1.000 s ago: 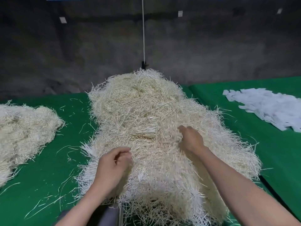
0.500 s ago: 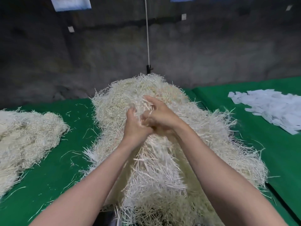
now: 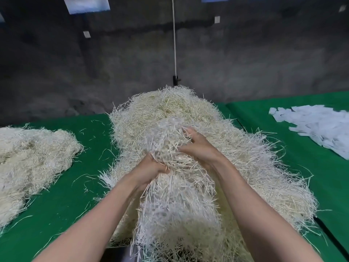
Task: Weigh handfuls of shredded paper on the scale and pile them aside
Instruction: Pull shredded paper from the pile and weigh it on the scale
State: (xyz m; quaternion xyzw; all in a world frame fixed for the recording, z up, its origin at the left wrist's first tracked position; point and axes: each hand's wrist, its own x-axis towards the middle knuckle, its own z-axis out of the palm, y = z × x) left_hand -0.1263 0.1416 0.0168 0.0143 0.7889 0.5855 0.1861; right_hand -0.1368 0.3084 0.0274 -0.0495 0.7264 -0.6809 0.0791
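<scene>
Now left hand [image 3: 151, 171] and right hand [image 3: 200, 148] both grip bunch of pale cream shredded paper [image 3: 177, 186], up over big cream paper heap [image 3: 255, 167]. Bunch hangs long-way down between hands. Smaller cream side pile [image 3: 32, 152] lies left, nearer left hand.

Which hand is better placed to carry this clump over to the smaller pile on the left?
Left, probably. The left hand grips the clump on the side facing the smaller pile, with green table between. The right hand, holding the other side, would have to cross over.
</scene>
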